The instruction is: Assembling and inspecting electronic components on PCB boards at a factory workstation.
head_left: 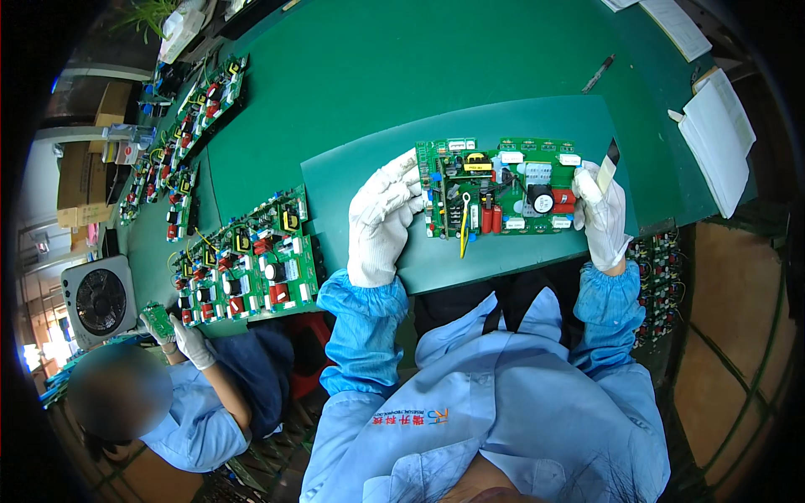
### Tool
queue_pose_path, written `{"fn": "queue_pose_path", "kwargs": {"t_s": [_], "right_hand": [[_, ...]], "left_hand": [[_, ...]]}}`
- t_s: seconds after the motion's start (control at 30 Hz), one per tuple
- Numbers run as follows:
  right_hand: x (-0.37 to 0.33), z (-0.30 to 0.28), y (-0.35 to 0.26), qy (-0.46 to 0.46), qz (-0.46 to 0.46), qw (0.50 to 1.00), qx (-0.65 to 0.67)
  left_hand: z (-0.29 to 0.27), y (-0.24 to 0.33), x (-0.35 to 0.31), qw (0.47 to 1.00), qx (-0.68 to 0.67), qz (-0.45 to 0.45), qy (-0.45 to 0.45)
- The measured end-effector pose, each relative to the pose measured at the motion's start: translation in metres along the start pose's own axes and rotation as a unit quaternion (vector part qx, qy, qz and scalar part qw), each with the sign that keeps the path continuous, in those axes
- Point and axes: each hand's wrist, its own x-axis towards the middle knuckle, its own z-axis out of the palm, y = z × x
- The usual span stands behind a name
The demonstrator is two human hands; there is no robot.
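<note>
Both my hands wear white gloves and hold a green circuit board (503, 197) over the near part of the table, its component side up. My left hand (386, 214) closes on the board's left edge. My right hand (602, 214) grips its right edge. A narrow strip (609, 166), black at one end and pale at the other, sticks up by my right fingers; what it is I cannot make out. The board carries red capacitors (490, 220), a round black capacitor (541, 199), white connectors and a yellow wire (464, 230) with a ring terminal.
Several finished-looking circuit boards (243, 268) stand in rows to the left, with more boards (180, 151) farther back. A pen (598, 74) and papers (717, 138) lie on the right. At the left, a co-worker (197, 411) holds a small board (158, 321) beside a fan (101, 300).
</note>
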Motion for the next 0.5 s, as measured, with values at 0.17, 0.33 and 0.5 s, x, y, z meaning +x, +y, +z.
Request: {"fn": "queue_pose_path", "kwargs": {"t_s": [0.17,0.33,0.5], "right_hand": [[0.0000,-0.0029,-0.0003,0.004,0.008,1.000,-0.004],[-0.0004,-0.0043,-0.0016,0.006,0.005,1.000,-0.001],[0.0000,-0.0060,-0.0011,0.006,0.009,1.000,0.003]], "left_hand": [[0.0032,-0.0004,0.0001,1.000,-0.007,-0.001,0.000],[0.0035,-0.0002,0.0014,1.000,-0.003,0.002,-0.012],[0.0033,-0.0008,0.0026,1.000,0.011,0.001,-0.005]]}}
